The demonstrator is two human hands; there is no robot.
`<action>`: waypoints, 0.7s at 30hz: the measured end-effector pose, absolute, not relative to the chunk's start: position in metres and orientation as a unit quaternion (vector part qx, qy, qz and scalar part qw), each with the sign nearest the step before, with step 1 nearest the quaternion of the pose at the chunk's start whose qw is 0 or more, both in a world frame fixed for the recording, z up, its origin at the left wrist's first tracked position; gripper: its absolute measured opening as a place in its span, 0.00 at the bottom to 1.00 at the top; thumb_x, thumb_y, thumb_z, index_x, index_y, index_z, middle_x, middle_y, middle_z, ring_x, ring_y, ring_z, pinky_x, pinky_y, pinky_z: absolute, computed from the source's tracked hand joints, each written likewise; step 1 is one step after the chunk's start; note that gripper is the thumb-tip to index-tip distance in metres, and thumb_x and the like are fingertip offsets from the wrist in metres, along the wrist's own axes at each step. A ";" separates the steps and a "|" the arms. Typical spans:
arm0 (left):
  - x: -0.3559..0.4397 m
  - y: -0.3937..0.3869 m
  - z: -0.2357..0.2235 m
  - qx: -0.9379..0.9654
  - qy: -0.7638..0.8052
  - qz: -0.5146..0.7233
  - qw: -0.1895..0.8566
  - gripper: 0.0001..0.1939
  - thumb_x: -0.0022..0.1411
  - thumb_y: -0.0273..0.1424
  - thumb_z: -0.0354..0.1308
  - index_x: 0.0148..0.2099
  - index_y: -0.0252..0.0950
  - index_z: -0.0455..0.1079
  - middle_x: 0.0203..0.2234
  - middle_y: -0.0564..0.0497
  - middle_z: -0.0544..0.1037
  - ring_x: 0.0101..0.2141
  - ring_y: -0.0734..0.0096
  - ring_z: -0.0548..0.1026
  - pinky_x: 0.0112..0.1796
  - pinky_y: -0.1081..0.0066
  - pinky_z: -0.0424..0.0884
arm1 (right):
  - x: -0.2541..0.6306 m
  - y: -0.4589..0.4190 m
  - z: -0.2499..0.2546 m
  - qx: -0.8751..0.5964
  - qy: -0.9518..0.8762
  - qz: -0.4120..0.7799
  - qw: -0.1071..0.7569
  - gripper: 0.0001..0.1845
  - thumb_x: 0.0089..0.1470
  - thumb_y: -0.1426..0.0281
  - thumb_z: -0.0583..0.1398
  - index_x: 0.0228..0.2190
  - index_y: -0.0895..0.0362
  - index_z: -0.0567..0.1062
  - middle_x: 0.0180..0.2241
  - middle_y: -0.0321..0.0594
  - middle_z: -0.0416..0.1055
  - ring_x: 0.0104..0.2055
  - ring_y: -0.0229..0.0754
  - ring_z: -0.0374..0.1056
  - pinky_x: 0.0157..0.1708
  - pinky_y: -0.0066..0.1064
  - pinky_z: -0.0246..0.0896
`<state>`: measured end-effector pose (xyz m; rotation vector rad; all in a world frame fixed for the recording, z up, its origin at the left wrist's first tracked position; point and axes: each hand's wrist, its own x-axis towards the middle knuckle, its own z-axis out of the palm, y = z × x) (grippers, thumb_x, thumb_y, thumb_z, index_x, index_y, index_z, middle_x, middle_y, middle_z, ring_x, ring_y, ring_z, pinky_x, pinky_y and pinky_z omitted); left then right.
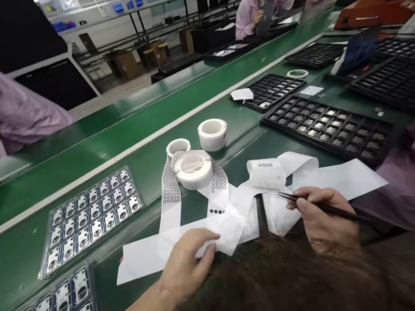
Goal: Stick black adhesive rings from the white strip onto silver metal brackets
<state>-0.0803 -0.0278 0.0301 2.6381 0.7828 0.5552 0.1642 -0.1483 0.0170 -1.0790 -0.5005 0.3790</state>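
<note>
I work at a green belt-topped assembly bench (206, 145) with a pale stripe running along it, in a factory room with metal racking holding blue bins (124, 6) in the distance and cardboard boxes (127, 64) on the floor. Co-workers in pink smocks (267, 9) stand farther along the line, and another passes behind the bench at the far left. My right hand (323, 216) is closed around a pair of slim black tweezers (329, 207), held like a pen in a narrow grip. Their long axis runs from my hand up and to the left, with the fine tips just above a white liner strip (297, 204) printed with small dark dots. That strip loops and folds across the bench in front of me. My left hand (186, 269) lies open on a folded part of it, not clearly pinching anything. Beyond the strip stand white tape rolls (193, 169), and blister trays of metal plates (93, 218) lie to my left. To my right, black trays of small metal parts (329, 131) sit on the bench.
</note>
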 end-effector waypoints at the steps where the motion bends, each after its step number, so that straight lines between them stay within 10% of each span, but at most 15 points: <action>1: -0.057 -0.019 0.030 0.924 0.263 0.196 0.199 0.13 0.69 0.27 0.50 0.44 0.42 0.76 0.38 0.55 0.83 0.37 0.72 0.81 0.39 0.77 0.78 | 0.179 -0.144 0.016 -0.501 -0.218 0.169 0.820 0.11 0.41 0.72 0.73 0.25 0.54 0.75 0.33 0.37 0.75 0.29 0.38 0.74 0.33 0.26 0.74; 10: 0.128 0.024 0.028 0.921 0.211 0.223 0.238 0.18 0.64 0.28 0.59 0.57 0.39 0.70 0.56 0.45 0.74 0.58 0.55 0.69 0.59 0.54 0.66 | 0.250 -0.096 -0.015 -0.455 -0.151 0.174 0.860 0.15 0.38 0.70 0.74 0.24 0.58 0.74 0.26 0.39 0.75 0.26 0.39 0.73 0.29 0.27 0.71; 21: 0.149 0.030 0.002 0.917 0.200 0.167 0.301 0.11 0.68 0.32 0.60 0.51 0.34 0.72 0.43 0.47 0.80 0.44 0.64 0.78 0.48 0.58 0.74 | 0.253 -0.091 -0.035 -0.484 -0.224 0.143 0.834 0.11 0.45 0.69 0.71 0.25 0.58 0.73 0.30 0.37 0.74 0.26 0.37 0.70 0.32 0.31 0.68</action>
